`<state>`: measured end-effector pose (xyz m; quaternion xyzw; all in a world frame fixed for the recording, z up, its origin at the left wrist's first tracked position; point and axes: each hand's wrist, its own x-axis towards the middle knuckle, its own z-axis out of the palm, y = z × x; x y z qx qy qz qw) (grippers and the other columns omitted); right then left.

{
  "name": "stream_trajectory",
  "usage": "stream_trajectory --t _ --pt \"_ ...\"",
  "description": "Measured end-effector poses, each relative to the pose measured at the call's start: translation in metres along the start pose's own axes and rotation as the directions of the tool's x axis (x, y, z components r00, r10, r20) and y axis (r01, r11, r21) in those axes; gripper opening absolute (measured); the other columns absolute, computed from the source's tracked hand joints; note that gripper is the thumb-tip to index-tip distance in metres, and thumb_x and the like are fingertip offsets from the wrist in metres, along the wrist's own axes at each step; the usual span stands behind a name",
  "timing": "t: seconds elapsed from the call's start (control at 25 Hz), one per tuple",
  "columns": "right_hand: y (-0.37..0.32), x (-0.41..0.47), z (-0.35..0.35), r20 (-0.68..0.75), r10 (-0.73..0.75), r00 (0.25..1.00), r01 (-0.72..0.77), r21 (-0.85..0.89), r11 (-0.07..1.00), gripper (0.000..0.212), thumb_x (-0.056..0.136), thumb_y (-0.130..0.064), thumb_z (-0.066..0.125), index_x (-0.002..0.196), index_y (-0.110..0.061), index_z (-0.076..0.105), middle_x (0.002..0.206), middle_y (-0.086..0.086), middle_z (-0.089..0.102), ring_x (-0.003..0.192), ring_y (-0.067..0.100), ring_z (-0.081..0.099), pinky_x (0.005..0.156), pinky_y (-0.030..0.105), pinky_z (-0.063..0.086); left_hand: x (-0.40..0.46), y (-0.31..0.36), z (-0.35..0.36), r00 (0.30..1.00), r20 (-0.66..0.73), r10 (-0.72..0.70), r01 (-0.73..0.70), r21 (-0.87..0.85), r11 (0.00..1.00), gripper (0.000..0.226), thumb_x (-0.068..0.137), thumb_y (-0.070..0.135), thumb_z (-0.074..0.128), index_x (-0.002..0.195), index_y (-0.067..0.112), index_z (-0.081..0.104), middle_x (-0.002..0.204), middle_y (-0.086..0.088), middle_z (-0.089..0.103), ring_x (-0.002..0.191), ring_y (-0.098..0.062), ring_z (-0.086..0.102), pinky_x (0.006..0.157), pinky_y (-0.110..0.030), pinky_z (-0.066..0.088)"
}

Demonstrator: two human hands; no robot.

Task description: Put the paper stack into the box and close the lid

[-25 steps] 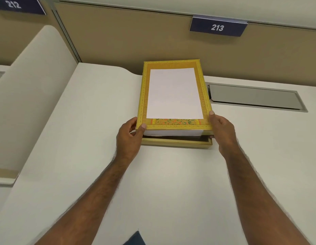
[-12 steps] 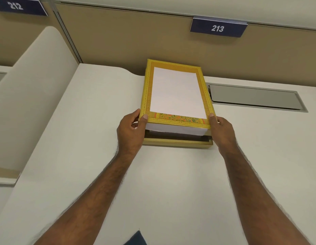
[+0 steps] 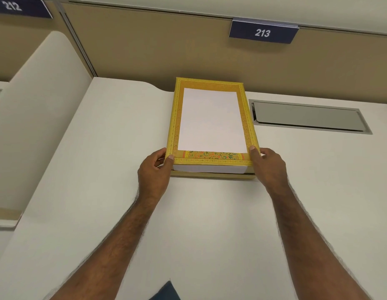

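A yellow patterned box lid (image 3: pixel 212 158) with a white centre panel (image 3: pixel 211 120) lies over the gold box base (image 3: pixel 212 175) at the back of the desk. Its near edge is still raised a little. In the gap under that edge shows the white edge of the paper stack (image 3: pixel 209 168), lying inside the base. My left hand (image 3: pixel 154 173) grips the lid's near left corner, thumb on top. My right hand (image 3: pixel 267 165) grips the near right corner the same way.
The box sits on a cream desk (image 3: pixel 199 224) against a tan partition wall (image 3: pixel 166 55) with signs 212 and 213. A grey metal cable hatch (image 3: pixel 307 116) is set into the desk right of the box. A cream side divider (image 3: pixel 36 126) rises at the left.
The lid's near edge has come down towards the base, so the gap showing the paper has narrowed. Both hands have followed it down, still holding the corners.
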<state>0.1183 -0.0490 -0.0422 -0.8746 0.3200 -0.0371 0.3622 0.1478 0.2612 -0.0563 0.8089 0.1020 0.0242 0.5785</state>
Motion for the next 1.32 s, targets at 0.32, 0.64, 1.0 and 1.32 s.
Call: stream_trajectory --t 0.32,0.64,1.0,1.32 --pt "0.005 -0.012 0.002 0.011 -0.070 0.998 0.070 -0.036 0.997 0.053 0.113 -0.046 0.050 0.151 -0.011 0.062 0.116 0.012 0.071 0.109 0.034 0.069 0.087 0.038 0.050 -0.001 -0.009 -0.005 0.998 0.041 -0.040 0.042 -0.051 0.998 0.033 0.096 0.024 0.074 0.128 0.017 0.075 0.115 0.003 0.081 0.104 -0.014 0.078 0.096 -0.036 0.062" --pt "0.005 -0.017 0.011 0.131 -0.299 0.945 0.317 -0.155 0.936 0.054 0.117 -0.029 0.044 0.166 -0.006 0.043 0.172 0.021 0.039 0.155 0.038 0.042 0.126 0.048 0.040 -0.007 -0.015 0.002 0.966 0.202 0.161 -0.209 0.248 0.946 0.051 0.105 0.002 0.054 0.156 0.005 0.048 0.162 -0.012 0.048 0.149 -0.027 0.047 0.123 -0.036 0.036" --pt "0.020 -0.011 0.004 0.210 -0.266 0.941 0.317 -0.274 0.908 0.062 0.115 -0.046 0.044 0.168 -0.015 0.042 0.178 0.019 0.032 0.161 0.041 0.033 0.129 0.056 0.033 -0.012 -0.002 0.023 0.933 0.270 0.237 -0.347 0.501 0.793 0.046 0.103 0.003 0.053 0.147 -0.008 0.055 0.159 -0.027 0.047 0.154 -0.045 0.037 0.128 -0.046 0.026" --pt "0.053 -0.003 -0.082 0.042 -0.411 0.911 0.409 -0.229 0.883 0.070 0.109 -0.059 0.052 0.164 -0.016 0.049 0.170 0.010 0.050 0.160 0.031 0.040 0.125 0.052 0.034 -0.072 0.067 0.102 0.866 0.273 0.420 -0.501 0.488 0.715 0.060 0.107 0.030 0.053 0.156 -0.003 0.044 0.165 -0.020 0.041 0.158 -0.034 0.032 0.128 -0.046 0.028"
